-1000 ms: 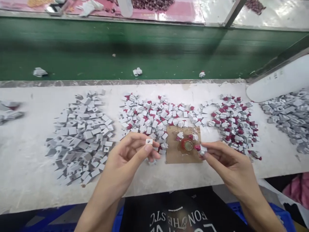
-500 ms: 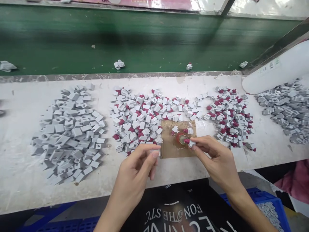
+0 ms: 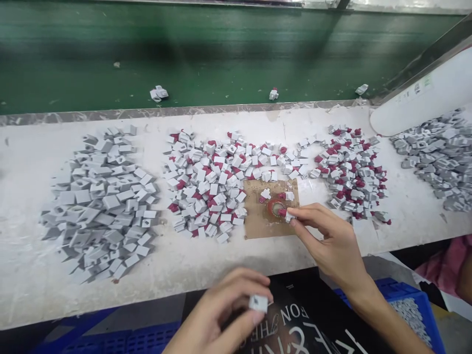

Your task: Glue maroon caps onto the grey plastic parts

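Note:
Low in front of my body, my left hand (image 3: 232, 314) pinches a small grey plastic block (image 3: 258, 303) with a hole in its face. My right hand (image 3: 328, 236) grips a small grey plastic piece with a maroon tip (image 3: 289, 215). Its tip is at the edge of a small round red-rimmed dish (image 3: 273, 202); whether they touch I cannot tell. The dish stands on a wet-looking brown cardboard square (image 3: 254, 226). Two more grey-and-maroon pieces (image 3: 289, 195) lie behind the dish on the cardboard.
Plain grey blocks (image 3: 106, 201) are heaped at left. Grey-and-maroon pieces form a middle pile (image 3: 214, 189) and a right pile (image 3: 354, 172). Grey parts (image 3: 438, 157) lie beyond a white cylinder (image 3: 424, 93). A green conveyor belt (image 3: 221, 54) carries several pieces. A blue crate (image 3: 416, 314) stands below right.
My left hand has moved from beside the middle pile down toward my body, with a grey block now visible in its fingers. My right hand stays near the dish. Pieces on the belt have shifted left.

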`<control>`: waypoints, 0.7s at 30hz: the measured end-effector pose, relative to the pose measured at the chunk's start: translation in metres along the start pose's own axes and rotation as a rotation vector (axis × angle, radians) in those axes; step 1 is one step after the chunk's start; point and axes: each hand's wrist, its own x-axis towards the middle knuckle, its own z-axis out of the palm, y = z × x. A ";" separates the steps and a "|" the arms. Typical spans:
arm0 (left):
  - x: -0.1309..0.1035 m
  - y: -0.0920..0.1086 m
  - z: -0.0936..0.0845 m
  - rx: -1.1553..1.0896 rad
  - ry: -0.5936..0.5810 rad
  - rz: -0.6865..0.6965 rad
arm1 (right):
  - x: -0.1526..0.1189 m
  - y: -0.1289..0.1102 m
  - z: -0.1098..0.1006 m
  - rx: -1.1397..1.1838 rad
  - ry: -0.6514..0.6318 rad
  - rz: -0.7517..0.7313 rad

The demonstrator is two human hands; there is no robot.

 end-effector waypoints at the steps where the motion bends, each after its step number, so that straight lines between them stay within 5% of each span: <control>1: 0.003 0.003 0.001 -0.048 0.098 -0.005 | 0.000 0.000 0.000 -0.005 -0.002 -0.002; 5: 0.026 0.018 -0.006 -0.123 0.471 0.154 | 0.001 -0.004 0.000 -0.003 -0.005 -0.016; 9: 0.056 0.038 -0.018 -0.002 0.566 0.395 | 0.007 -0.011 -0.003 0.101 0.045 0.052; 12: 0.079 0.057 -0.019 0.095 0.543 0.476 | 0.017 -0.013 -0.004 0.308 0.105 0.184; 15: 0.099 0.076 -0.011 0.069 0.399 0.505 | 0.030 -0.010 -0.002 0.532 0.139 0.265; 21: 0.120 0.090 0.001 -0.131 0.164 0.471 | 0.046 -0.008 0.007 0.644 0.079 0.313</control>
